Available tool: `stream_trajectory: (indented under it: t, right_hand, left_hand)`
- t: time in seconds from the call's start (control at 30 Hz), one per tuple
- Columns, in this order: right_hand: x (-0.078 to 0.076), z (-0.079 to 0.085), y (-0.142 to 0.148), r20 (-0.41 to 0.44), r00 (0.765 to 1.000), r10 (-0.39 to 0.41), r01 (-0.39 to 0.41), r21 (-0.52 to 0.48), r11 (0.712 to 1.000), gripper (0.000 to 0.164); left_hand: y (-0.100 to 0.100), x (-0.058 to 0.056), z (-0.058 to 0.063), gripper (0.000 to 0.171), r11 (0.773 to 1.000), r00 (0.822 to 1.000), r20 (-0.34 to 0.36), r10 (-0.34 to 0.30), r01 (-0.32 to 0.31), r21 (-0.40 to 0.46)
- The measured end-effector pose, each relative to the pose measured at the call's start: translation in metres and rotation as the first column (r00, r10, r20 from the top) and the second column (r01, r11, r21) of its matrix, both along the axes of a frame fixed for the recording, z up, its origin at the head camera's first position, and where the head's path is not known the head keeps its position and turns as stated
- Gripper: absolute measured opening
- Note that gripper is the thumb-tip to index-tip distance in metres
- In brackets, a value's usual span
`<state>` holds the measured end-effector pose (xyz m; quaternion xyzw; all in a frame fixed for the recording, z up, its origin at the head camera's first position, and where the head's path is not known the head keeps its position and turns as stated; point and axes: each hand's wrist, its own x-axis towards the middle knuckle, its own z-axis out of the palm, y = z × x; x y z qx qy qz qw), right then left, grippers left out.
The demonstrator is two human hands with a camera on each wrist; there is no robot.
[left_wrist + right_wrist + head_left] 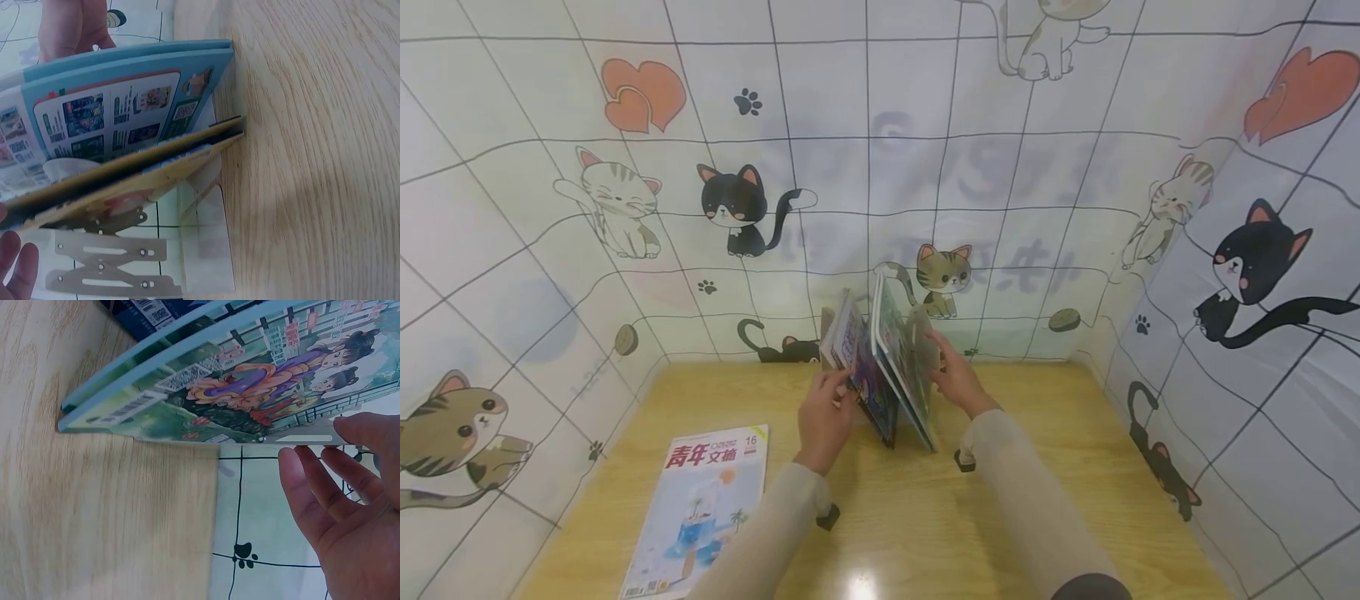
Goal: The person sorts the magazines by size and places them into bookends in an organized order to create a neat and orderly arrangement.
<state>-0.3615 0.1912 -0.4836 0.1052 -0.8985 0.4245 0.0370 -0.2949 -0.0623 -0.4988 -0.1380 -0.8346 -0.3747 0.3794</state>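
Several thin books stand on edge in a grey metal bookend with a slotted, crossed-arm base, near the back wall. Dark-edged books lean on the left side. Pale-blue-spined books with an illustrated cover lean on the right, and a V-shaped gap opens between the groups. My left hand pinches the front edge of the left books; its fingertips only partly show in the left wrist view. With thumb and fingers on opposite faces, my right hand pinches the bookend's right upright plate.
A magazine with a white and blue cover lies flat on the wooden table, left of my left forearm. Cat-patterned sheeting encloses the table at the back and both sides.
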Motion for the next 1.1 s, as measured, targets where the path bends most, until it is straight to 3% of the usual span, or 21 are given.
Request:
stream_trajectory:
  t: [0.3, 0.47, 0.6, 0.7, 0.87, 1.1]
  right_hand:
    - [0.000, 0.006, 0.006, 0.022, 0.999, 0.027, -0.027, 0.024, 0.999, 0.077]
    - [-0.003, 0.006, 0.006, 0.044, 0.998, 0.039, -0.039, 0.017, 0.999, 0.083]
    - [-0.004, 0.007, 0.004, 0.044, 0.998, 0.049, -0.050, 0.016, 0.999, 0.087]
    - [-0.004, 0.009, 0.004, 0.047, 0.998, 0.042, -0.043, 0.022, 0.999, 0.087]
    - [-0.003, 0.011, 0.003, 0.049, 0.998, 0.037, -0.038, 0.025, 0.999, 0.086]
    - [-0.003, 0.009, 0.001, 0.045, 0.998, 0.042, -0.042, 0.000, 0.999, 0.082]
  left_hand:
    - [-0.030, 0.002, -0.003, 0.033, 0.999, 0.999, -0.008, 0.033, -0.033, -0.021]
    - [-0.051, 0.003, -0.006, 0.034, 0.997, 0.996, 0.059, 0.072, -0.071, -0.013]
    - [-0.070, 0.004, -0.011, 0.034, 0.992, 0.982, 0.146, 0.123, -0.122, -0.015]
    - [-0.082, 0.005, -0.014, 0.035, 0.988, 0.956, 0.250, 0.154, -0.155, -0.015]
    - [-0.107, 0.006, -0.021, 0.041, 0.977, 0.880, 0.431, 0.201, -0.211, -0.024]
    - [-0.147, 0.005, -0.043, 0.052, 0.952, 0.790, 0.545, 0.281, -0.299, -0.058]
